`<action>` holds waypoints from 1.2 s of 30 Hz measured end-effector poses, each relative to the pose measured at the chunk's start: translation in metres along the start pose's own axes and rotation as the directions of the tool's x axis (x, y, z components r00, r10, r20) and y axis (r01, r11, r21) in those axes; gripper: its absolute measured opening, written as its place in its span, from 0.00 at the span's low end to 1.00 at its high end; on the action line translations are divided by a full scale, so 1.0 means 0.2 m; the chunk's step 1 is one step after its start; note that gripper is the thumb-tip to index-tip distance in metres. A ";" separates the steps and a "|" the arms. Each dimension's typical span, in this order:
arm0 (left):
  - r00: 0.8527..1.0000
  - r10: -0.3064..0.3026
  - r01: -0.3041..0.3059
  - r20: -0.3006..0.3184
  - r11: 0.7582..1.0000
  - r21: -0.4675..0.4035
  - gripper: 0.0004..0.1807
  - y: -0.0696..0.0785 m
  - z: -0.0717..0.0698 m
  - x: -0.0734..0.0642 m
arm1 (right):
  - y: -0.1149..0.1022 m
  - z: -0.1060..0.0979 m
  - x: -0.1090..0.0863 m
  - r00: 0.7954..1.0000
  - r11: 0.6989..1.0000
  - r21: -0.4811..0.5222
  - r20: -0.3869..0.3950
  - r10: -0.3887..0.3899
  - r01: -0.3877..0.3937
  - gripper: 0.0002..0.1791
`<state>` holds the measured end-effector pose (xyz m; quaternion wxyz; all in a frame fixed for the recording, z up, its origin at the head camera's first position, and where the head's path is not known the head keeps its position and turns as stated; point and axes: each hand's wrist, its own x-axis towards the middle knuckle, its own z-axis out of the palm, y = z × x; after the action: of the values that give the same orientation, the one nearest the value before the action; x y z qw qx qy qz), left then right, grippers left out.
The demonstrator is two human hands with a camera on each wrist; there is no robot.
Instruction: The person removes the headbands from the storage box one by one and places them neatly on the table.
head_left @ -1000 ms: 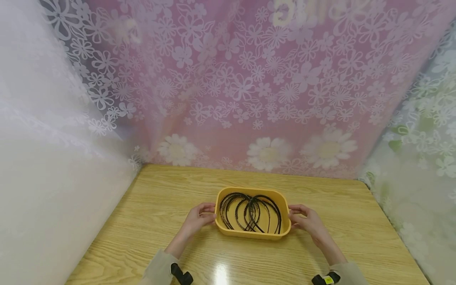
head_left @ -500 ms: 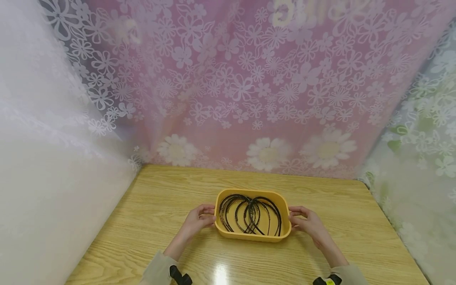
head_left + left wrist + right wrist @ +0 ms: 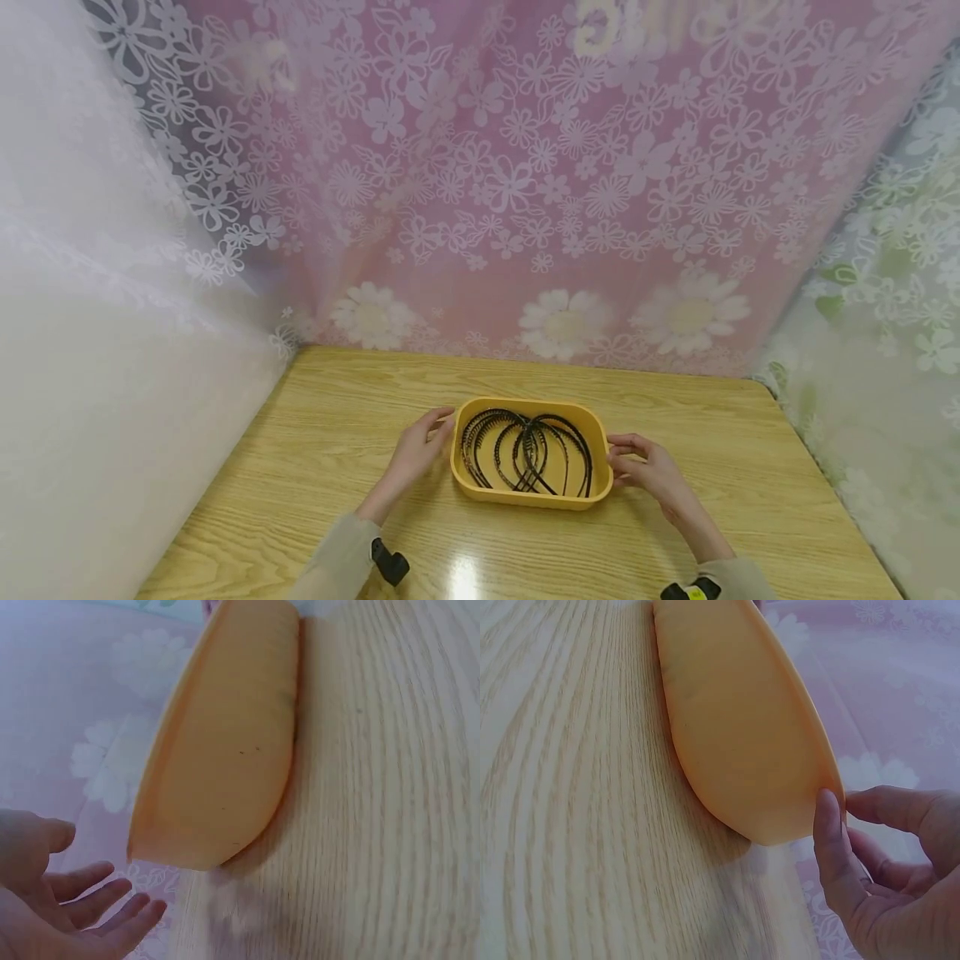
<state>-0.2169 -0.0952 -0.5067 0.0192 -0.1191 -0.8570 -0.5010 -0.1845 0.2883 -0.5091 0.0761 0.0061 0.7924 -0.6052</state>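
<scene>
A yellow plastic bin (image 3: 528,500) sits on the wooden table, holding several black hair headbands (image 3: 531,427) that overlap in the middle. Just off the bin's left end is my left hand (image 3: 416,450). In the left wrist view that hand (image 3: 82,907) has its fingers spread and a gap shows between them and the bin (image 3: 217,742). My right hand (image 3: 651,471) stays at the right end. The right wrist view shows its thumb and forefinger (image 3: 885,806) pinching the rim at the corner of the bin (image 3: 742,727).
Wood-grain table top (image 3: 352,400) surrounds the bin. A pink flowered curtain (image 3: 465,208) hangs along the back edge, with a pale sheet (image 3: 127,333) at the left and a flowered one (image 3: 885,375) at the right. Black wrist cameras (image 3: 390,562) sit on both sleeves.
The bin first slid slightly toward the person with both hands at its ends. Since then my left hand has let go of its end and shifted slightly up; the right hand keeps its place.
</scene>
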 end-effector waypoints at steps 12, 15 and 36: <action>0.980 0.148 -0.190 0.134 0.902 0.388 0.35 -0.01 0.13 0.05 | 0.00 0.00 0.00 1.000 1.000 -0.019 0.018 -0.002 0.003 0.27; 0.980 0.137 -0.188 0.142 0.868 0.460 0.37 -0.01 0.14 0.05 | -0.01 -0.01 -0.01 0.998 0.999 -0.045 0.053 -0.019 0.022 0.28; 0.974 0.140 -0.220 0.178 0.771 0.597 0.42 0.01 0.12 0.02 | -0.24 0.01 0.14 0.961 0.883 -0.381 0.065 -0.269 0.273 0.20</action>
<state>-0.2189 -0.0726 -0.5165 0.0519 -0.2184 -0.9571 -0.1834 -0.2171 0.2707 -0.4682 -0.0053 -0.1231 0.8885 -0.4419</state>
